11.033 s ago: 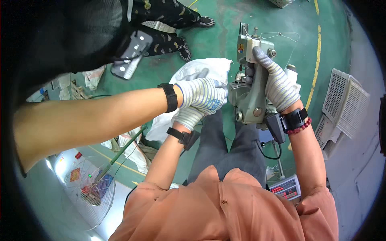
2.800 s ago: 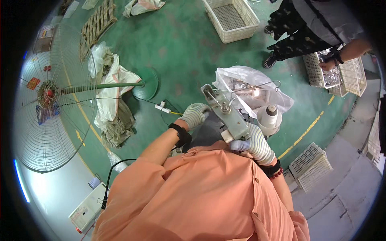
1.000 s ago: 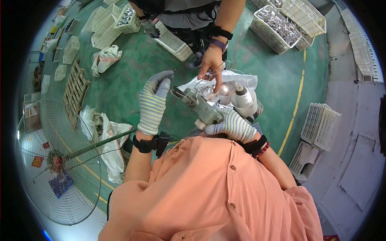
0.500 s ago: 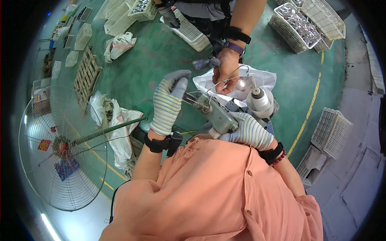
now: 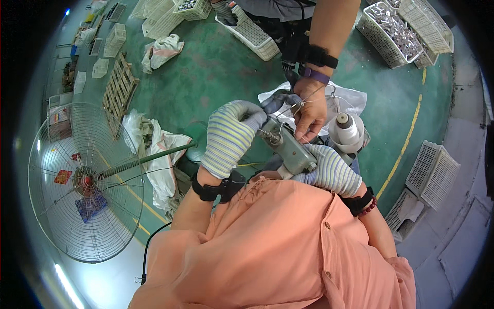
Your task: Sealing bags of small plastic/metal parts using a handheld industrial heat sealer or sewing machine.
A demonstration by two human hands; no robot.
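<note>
We are gripping the grey-green sewing machine (image 5: 288, 149), long axis pointing to 10 o'clock: left hand (image 5: 231, 136) wrapping its head, right hand (image 5: 329, 172) clenching its rear; white sack (image 5: 355, 100) at 1 o'clock.

White sack (image 5: 163, 47) upper left, floor

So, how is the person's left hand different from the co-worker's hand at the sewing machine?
The left hand wears a striped glove; the co-worker's hand is bare. The left hand rests on the top of the sewing machine, while the co-worker's hand pinches thin thread at its front end. Both wear a dark wristband.
</note>
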